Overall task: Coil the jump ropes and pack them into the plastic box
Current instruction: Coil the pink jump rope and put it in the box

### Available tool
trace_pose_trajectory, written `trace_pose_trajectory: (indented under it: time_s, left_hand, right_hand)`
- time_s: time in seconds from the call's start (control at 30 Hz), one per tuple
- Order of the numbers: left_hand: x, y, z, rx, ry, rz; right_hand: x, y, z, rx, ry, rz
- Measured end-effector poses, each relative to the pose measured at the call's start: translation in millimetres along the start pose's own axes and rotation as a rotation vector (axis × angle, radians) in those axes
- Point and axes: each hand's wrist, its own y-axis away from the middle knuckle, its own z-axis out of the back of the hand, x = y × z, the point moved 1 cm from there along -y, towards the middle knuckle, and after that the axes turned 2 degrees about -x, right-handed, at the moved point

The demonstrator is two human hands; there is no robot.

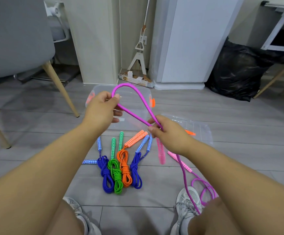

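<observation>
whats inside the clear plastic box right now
No coiled rope shows inside the plastic box; only its clear bottom and a small white patch. The left hand and the purple rope loop held in front cover part of the interior, so that part cannot be checked.

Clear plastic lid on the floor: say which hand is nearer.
Right. The right hand is at the left edge of the clear plastic lid; the left hand is farther left, over the plastic box.

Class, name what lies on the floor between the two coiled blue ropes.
A coiled green rope and a coiled orange rope, side by side, as the head view shows.
</observation>
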Motion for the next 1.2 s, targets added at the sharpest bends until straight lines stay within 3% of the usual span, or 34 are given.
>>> trace_pose_trajectory:
  time_s: [0.13,0.3,0.47,0.6,0.8,1.07,1.2]
  left_hand:
    - [-3.5,4.9,-10.8,0.126,0.148,0.062]
    - [-1.4,13.9,-36.1,0.234,0.509,0.201]
    - [-6.5,14.0,-38.1,0.182,0.637,0.224]
    - [-2.8,16.1,-41.2,0.130,0.523,0.095]
    - [-1.1,18.3,-40.5,0.175,0.421,0.041]
    - [2.0,15.9,-40.8,0.167,0.271,-0.009]
    - [7.8,9.8,-43.2,0.096,0.372,0.064]
  right_hand:
    - [-1.2,5.1,-7.2,0.063,0.027,0.011]
    - [10.2,5.9,-24.2,0.157,-0.025,0.027]
    - [13.0,1.9,-28.7,0.178,-0.139,0.003]
    - [10.5,0.4,-28.8,0.157,-0.311,-0.062]
    - [9.2,0.8,-27.6,0.146,-0.450,-0.093]
    - [11.4,5.2,-26.6,0.175,-0.231,-0.044]
    - [8.0,6.6,-25.5,0.198,-0.123,-0.003]
